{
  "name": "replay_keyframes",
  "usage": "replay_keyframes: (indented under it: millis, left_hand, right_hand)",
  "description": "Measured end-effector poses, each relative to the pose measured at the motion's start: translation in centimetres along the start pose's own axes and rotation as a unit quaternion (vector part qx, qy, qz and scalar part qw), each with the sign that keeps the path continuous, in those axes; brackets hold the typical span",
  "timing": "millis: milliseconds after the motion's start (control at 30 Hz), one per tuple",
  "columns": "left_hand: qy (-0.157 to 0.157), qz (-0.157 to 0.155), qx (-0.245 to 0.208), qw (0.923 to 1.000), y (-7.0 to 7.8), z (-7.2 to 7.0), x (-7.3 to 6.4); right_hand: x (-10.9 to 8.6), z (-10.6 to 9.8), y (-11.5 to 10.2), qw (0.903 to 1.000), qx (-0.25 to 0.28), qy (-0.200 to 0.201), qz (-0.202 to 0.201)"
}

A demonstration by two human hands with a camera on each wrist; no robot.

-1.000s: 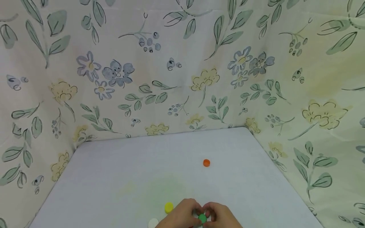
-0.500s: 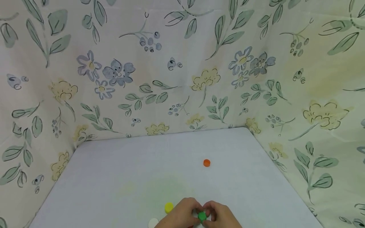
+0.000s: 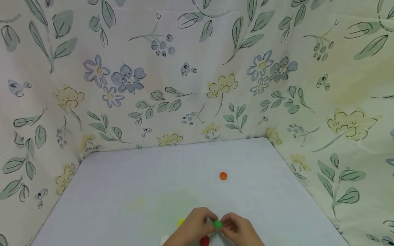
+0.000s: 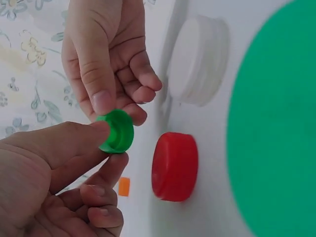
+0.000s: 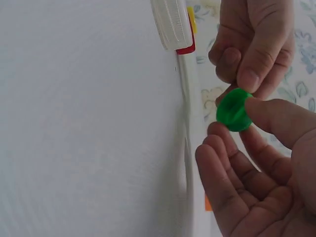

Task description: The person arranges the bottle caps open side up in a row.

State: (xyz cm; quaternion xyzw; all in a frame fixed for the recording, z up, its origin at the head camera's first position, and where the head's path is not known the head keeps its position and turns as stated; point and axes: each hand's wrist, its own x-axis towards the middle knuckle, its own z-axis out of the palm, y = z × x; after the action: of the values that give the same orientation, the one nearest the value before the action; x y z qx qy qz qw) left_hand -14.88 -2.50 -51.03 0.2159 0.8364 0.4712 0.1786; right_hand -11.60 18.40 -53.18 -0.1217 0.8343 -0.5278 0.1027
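Both hands meet over the near part of the white table, with a small green bottle cap between them. My left hand pinches the cap between thumb and fingers. From the other side, my right hand pinches it too, its remaining fingers loosely curled. The cap's hollow inside faces the camera in the left wrist view, where the green cap looks tilted. A red bottle cap lies just below the hands, partly cut off by the frame edge.
Left of the left arm are a yellow cap, partly hidden, and a white cap. An orange cap lies farther back. A large green rounded surface fills the left wrist view's right side. Floral cloth surrounds the table.
Both hands have moved slightly away from the body with the green cap, which has tilted. More of the red cap now shows, and less of the yellow one.
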Motion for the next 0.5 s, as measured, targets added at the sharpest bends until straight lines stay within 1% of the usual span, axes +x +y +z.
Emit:
replay_keyframes:
  millis: [133,300,400,500]
  left_hand:
    - [0.023,0.005,0.004,0.9997,0.06,-0.2,0.25]
    - [0.028,0.006,-0.021,0.9994,0.09,-0.23,0.47]
    - [0.033,0.01,-0.036,0.9987,0.1,-0.21,0.54]
    - [0.044,0.011,-0.038,0.9982,0.17,-0.18,0.71]
  right_hand:
    - [0.16,-0.09,0.02,0.9996,0.004,0.025,-0.014]
    - [0.19,-0.35,-0.26,0.9985,0.0,0.05,-0.02]
    - [0.32,-0.5,-0.49,0.9979,-0.009,0.062,-0.014]
    - [0.49,-0.62,-0.69,0.9978,-0.007,0.066,0.005]
